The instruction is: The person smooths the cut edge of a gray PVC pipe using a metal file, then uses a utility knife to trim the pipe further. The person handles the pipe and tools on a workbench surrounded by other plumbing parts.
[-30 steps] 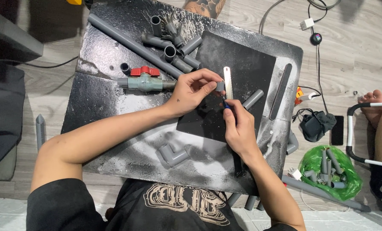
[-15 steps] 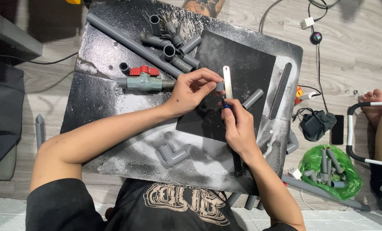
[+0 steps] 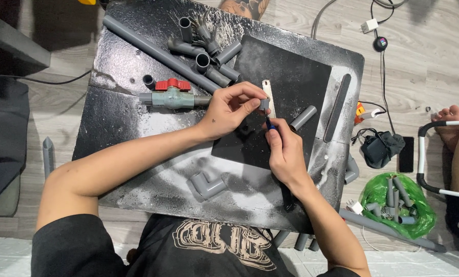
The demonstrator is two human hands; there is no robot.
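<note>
1. On the black mat (image 3: 291,92) atop the counter (image 3: 137,123), my left hand (image 3: 229,110) pinches a small grey pipe piece (image 3: 264,104) beside the pale flat strip (image 3: 268,97).
2. My right hand (image 3: 286,154), just below that piece, grips a blue-tipped tool (image 3: 270,124) pointed at it.
3. Step in hand, as I judge: marking or trimming the piece; next move demands a steady pinch.
</note>
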